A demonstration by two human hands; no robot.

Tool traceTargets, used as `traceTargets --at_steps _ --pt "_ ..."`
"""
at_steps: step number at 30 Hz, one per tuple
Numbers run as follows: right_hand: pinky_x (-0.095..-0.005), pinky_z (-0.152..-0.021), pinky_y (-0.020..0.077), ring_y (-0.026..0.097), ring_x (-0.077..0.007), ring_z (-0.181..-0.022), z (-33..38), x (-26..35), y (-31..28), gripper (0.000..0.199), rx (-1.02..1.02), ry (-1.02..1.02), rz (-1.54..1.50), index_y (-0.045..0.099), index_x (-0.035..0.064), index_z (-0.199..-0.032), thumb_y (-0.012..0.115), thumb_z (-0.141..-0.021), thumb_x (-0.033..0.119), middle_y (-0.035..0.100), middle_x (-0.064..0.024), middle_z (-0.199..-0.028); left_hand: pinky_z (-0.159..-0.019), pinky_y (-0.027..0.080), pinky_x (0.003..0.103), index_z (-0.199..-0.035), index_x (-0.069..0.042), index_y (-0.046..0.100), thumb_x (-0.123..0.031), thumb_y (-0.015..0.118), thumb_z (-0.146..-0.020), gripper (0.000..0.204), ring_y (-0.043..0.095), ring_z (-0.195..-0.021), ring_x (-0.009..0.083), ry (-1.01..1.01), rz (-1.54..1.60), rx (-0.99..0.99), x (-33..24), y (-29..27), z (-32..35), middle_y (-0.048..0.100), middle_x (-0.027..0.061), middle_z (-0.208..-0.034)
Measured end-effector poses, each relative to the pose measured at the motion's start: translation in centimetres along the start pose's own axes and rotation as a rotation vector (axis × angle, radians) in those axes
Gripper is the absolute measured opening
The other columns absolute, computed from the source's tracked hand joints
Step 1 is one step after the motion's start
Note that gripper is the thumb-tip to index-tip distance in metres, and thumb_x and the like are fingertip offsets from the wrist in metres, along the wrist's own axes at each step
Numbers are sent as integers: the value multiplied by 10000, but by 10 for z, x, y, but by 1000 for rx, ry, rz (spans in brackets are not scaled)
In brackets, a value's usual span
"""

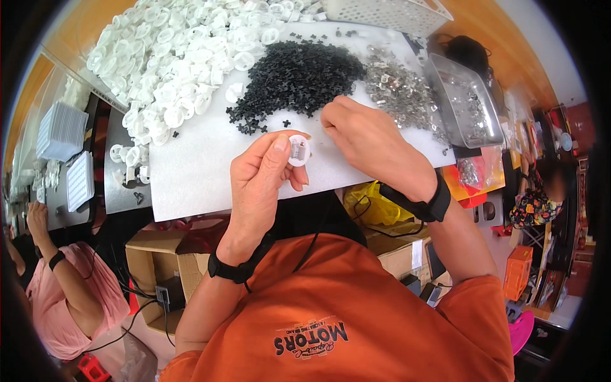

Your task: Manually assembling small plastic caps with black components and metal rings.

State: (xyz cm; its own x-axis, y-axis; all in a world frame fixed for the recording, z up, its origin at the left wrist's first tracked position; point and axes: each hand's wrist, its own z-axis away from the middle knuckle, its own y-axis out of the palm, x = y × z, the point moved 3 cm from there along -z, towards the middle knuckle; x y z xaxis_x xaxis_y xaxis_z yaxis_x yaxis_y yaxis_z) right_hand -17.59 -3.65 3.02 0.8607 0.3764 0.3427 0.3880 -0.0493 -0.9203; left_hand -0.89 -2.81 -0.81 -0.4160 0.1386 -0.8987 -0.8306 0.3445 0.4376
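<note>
My left hand (261, 165) pinches a small round white plastic part (298, 151) between thumb and fingers, its face turned up. Some small details show in the middle of that part, too fine to make out. To the right, my right hand (372, 137) is closed, fingertips curled together at the near edge of a heap of small black cross-shaped pieces (299, 73). Whatever those fingertips hold is hidden. One loose black cross piece (286, 123) lies just beyond my left hand. Beyond my right hand spreads a pile of small shiny metal pieces (401, 86).
A large heap of white round plastic parts (172, 48) covers the far left of the white board (191, 184). A metal tray (468, 105) stands at right, a perforated white basket (394, 14) at the back. Cardboard boxes (153, 254) sit below. Another person (76, 293) works at left.
</note>
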Motion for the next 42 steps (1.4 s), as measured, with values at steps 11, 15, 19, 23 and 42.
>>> traceTargets --at_steps 11,15,19,23,42 --pt "-467 -710 465 593 -369 -826 -5 -4 -1 111 79 154 -92 557 3 -814 530 -824 111 588 -155 -867 -531 427 230 -1042 59 595 -247 417 -995 357 541 -599 110 -12 27 3 -2 0 0 620 91 -813" --pt "-452 -704 466 590 -366 -830 0 1 1 97 42 103 -61 564 5 -822 516 -832 89 577 -150 -857 -499 412 228 -1013 51 594 -274 408 -999 375 531 -564 113 -51 79 -21 -2 0 -2 616 95 -793" --pt "-443 -698 462 586 -363 -827 2 -4 0 98 38 80 -119 566 4 -820 505 -838 78 570 -143 -851 -455 383 222 -984 39 597 -310 405 -999 398 508 -514 111 -75 133 -37 -2 0 -2 614 96 -752" --pt "-440 -703 456 582 -367 -823 -1 -7 1 112 17 84 -139 575 2 -834 504 -839 88 584 -149 -865 -436 363 218 -980 32 600 -325 404 -999 408 487 -483 107 -101 107 -31 -2 0 -2 612 94 -719" --pt "-190 -533 383 472 -20 -630 0 14 -19 161 130 390 -1089 607 -12 -842 593 -893 140 548 36 -688 -387 304 207 -848 0 614 -386 473 -968 428 451 -432 75 -168 75 -58 -6 1 -3 587 64 -659"
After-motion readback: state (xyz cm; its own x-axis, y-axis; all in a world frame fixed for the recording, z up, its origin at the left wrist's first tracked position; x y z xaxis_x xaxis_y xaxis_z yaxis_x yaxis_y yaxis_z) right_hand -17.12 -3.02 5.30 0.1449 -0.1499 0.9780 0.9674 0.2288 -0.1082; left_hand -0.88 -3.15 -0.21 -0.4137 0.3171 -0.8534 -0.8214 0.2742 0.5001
